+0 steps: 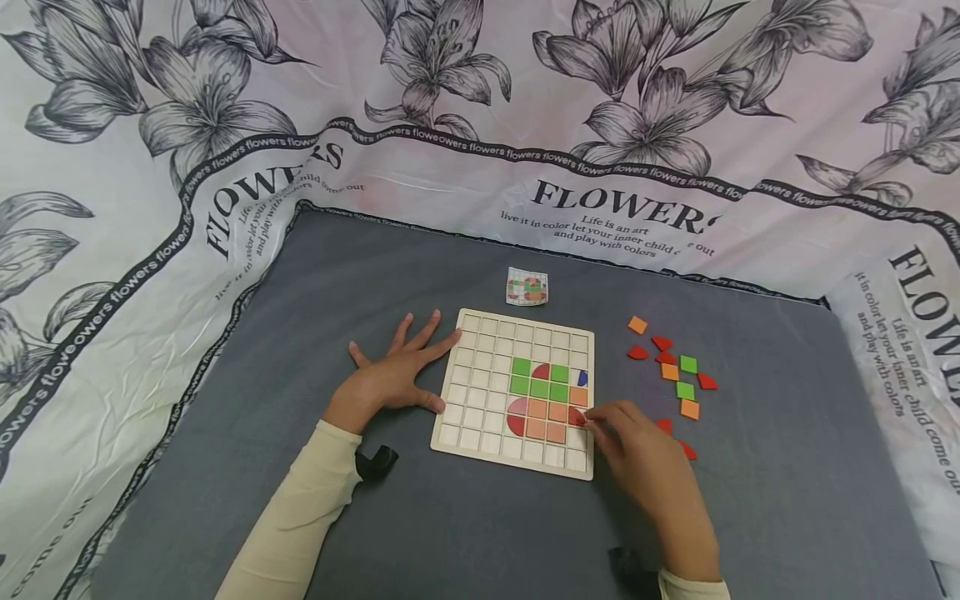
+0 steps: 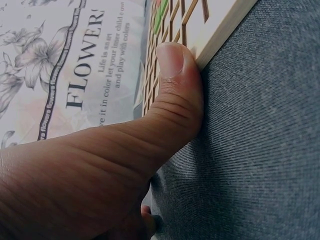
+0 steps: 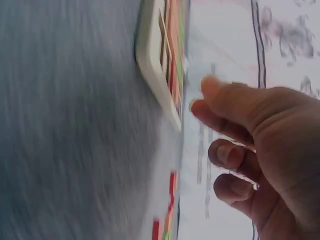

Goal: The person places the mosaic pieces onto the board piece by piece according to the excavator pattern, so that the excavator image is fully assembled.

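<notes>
R hand (image 1: 641, 454), thumb & forefinger nearly meeting but grip unclear, is at a red pc (image 1: 574, 416) on the gridded board's (image 1: 517, 467) R side, w/ L hand's (image 1: 393, 379) fingers splayed against the opp edge, where a sideways fingertip drag could knock that pc askew.

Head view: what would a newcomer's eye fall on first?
The pale grid board, with green, red and orange pieces clustered toward its right side, stands out on the grey cloth between the left hand and the right hand. Loose bright pieces lie scattered on the cloth to the board's right. Behind, a white sheet with large black flowers frames the scene.
</notes>
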A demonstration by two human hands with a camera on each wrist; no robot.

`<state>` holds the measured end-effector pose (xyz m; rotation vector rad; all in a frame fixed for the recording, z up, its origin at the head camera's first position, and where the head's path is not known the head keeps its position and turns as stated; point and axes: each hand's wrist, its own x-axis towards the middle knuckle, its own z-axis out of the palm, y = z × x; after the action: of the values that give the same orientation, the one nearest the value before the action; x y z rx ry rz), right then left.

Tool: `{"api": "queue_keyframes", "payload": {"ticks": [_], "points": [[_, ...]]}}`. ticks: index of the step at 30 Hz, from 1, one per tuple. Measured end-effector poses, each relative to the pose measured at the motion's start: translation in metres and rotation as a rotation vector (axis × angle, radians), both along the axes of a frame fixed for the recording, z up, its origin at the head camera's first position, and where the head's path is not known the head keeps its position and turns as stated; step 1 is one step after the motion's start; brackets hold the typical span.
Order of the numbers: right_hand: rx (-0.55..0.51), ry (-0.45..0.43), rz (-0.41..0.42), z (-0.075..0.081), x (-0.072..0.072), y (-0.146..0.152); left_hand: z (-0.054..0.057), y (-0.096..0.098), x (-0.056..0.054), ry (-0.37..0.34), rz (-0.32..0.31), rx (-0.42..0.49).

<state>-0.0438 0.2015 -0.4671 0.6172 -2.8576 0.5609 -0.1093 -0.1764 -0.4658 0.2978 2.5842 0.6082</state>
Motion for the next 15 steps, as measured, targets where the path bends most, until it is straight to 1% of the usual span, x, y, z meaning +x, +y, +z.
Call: {"api": "queue_keyframes", "payload": {"ticks": [3,5,8,10,13,15], "points": [[0.014,-0.014,-0.098,0.004,-0.002,0.017,0.000,0.000,0.000,0.001,0.001,0.001],[0.012,-0.020,-0.140,0.005,-0.003,0.029,0.000,0.000,0.000,0.002,0.002,0.002],[0.013,-0.038,-0.153,0.005,-0.004,0.048,0.000,0.000,0.000,-0.001,0.004,0.005],[0.029,-0.076,-0.158,0.003,-0.003,0.059,0.001,0.000,0.001,-0.004,0.005,0.007],[0.053,-0.138,-0.174,0.002,-0.001,0.069,0.000,0.000,0.001,-0.005,0.008,0.013],[0.062,-0.160,-0.192,0.002,0.001,0.071,0.000,-0.001,0.001,-0.003,0.008,0.017]]}}
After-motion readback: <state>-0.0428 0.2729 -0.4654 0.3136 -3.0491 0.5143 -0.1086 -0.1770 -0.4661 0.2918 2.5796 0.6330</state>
